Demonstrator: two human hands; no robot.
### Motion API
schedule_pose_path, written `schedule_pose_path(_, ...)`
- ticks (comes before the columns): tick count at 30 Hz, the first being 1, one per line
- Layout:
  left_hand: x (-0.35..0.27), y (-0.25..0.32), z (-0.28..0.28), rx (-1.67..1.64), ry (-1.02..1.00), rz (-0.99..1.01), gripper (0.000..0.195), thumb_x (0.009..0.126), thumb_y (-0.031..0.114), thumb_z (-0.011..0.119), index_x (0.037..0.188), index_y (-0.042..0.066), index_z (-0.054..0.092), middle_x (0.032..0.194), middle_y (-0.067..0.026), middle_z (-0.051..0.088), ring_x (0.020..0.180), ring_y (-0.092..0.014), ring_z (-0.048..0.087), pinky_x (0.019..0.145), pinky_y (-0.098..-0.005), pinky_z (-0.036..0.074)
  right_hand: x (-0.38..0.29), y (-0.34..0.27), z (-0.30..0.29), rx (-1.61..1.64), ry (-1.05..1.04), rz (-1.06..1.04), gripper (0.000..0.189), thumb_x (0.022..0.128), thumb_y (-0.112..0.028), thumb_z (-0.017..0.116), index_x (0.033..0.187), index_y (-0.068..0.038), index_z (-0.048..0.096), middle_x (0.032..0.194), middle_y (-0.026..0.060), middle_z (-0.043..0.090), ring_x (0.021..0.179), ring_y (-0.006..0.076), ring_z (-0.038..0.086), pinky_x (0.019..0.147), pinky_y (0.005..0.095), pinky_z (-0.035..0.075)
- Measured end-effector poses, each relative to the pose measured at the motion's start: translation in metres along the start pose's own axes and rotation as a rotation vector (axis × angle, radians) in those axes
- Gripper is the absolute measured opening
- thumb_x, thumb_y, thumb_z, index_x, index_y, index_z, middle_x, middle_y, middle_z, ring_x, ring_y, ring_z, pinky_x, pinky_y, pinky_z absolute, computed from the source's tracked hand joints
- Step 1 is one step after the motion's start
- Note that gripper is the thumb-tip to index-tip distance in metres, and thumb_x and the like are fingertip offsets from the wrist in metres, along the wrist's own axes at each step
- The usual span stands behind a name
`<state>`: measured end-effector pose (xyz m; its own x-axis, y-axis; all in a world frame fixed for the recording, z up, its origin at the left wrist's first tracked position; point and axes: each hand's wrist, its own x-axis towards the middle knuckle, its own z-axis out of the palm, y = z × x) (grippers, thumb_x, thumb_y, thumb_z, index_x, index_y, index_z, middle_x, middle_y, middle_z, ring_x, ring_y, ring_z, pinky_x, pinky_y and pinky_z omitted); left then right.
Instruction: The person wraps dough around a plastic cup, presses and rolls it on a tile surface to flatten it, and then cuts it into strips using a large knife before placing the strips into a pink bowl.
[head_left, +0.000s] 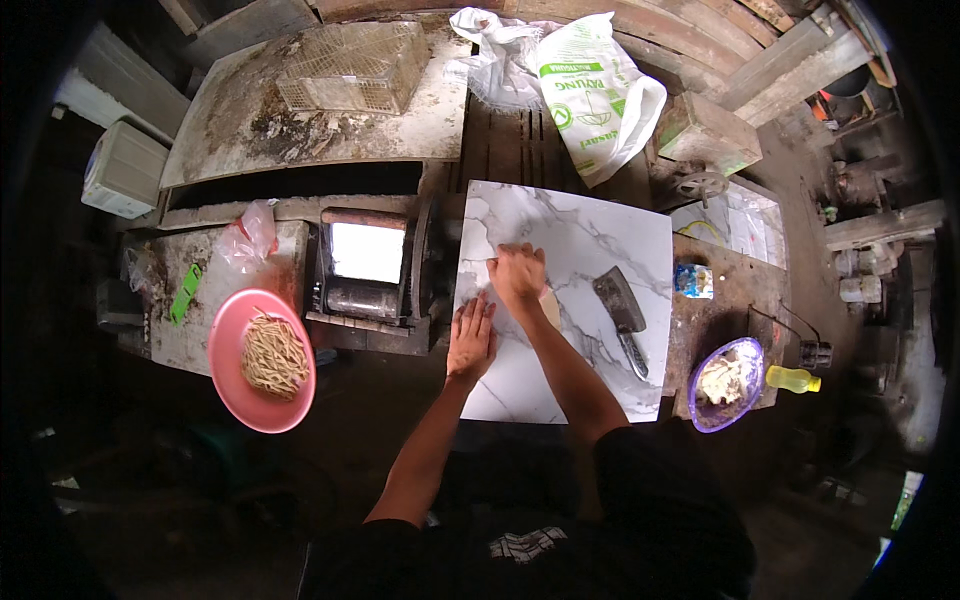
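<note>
A white marble-patterned board (592, 217) lies before me. My left hand (472, 337) rests palm down along its left edge, fingers extended and nothing seen in its grip. Farther up the board, my right hand (519, 274) is bent over the surface with its fingers curled; what lies under them is hidden. A pale flat piece, possibly dough (551, 309), shows beside and partly beneath my right wrist. To the right, apart from both hands, a cleaver (619, 300) lies flat, its dark handle towards me.
Left of the board stands a roller machine (365, 300), then a pink basin (225, 375) of thin pale sticks. A purple bowl (694, 405) with a pale mass and a yellow bottle (793, 379) are at the right. A printed white sack (600, 97) lies behind the board.
</note>
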<state>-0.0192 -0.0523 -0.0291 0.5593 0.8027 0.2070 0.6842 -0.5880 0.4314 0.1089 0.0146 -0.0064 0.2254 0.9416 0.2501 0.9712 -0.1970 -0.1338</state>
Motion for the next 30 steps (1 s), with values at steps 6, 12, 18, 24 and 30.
schedule_pose_path(6,-0.007,-0.002,-0.003,-0.009,-0.034,-0.05,0.046,0.073,0.01,0.045,0.117,0.001,0.036,0.128,-0.0149,0.03,0.117,-0.027,0.031,0.098,-0.0412,0.022,-0.057,0.006,-0.014,0.175,0.415,-0.133,0.013,0.064,-0.022,0.055,0.059,-0.011,0.05,0.059,0.0033,0.051,0.07,0.0207,0.049,0.059,0.0342,0.034)
schedule_pose_path(12,-0.005,-0.006,-0.004,-0.05,-0.036,-0.045,0.044,0.074,0.008,0.044,0.117,0.004,0.036,0.129,-0.0121,0.029,0.117,-0.027,0.029,0.098,-0.042,0.02,-0.003,-0.008,-0.002,0.017,0.024,0.076,0.013,0.065,-0.024,0.055,0.063,-0.011,0.056,0.063,0.0054,0.057,0.068,0.022,0.051,0.062,0.0344,0.036)
schedule_pose_path(18,0.006,-0.01,0.0,-0.064,-0.03,-0.03,0.045,0.073,0.009,0.044,0.117,0.005,0.036,0.13,-0.0111,0.028,0.118,-0.027,0.028,0.098,-0.0414,0.02,0.019,0.021,-0.011,0.637,0.065,0.317,0.019,0.068,-0.023,0.053,0.057,-0.007,0.051,0.051,0.009,0.052,0.047,0.0293,0.049,0.051,0.0379,0.04)
schedule_pose_path(24,0.01,-0.021,0.012,-0.028,0.022,-0.043,0.043,0.074,0.012,0.044,0.116,0.004,0.038,0.13,-0.0119,0.029,0.117,-0.027,0.03,0.096,-0.0414,0.023,-0.048,0.026,-0.04,0.396,0.328,0.23,0.017,0.07,-0.021,0.056,0.06,-0.01,0.046,0.054,0.0056,0.048,0.054,0.0269,0.048,0.052,0.0388,0.037)
schedule_pose_path(30,0.025,-0.007,-0.003,-0.082,-0.025,-0.109,0.033,0.075,0.013,0.046,0.106,0.005,0.044,0.118,-0.0097,0.04,0.106,-0.027,0.037,0.084,-0.0389,0.029,-0.075,0.014,-0.028,0.363,0.215,-0.138,0.015,0.063,-0.018,0.058,0.058,-0.01,0.046,0.057,0.0063,0.048,0.057,0.0276,0.048,0.054,0.0391,0.038)
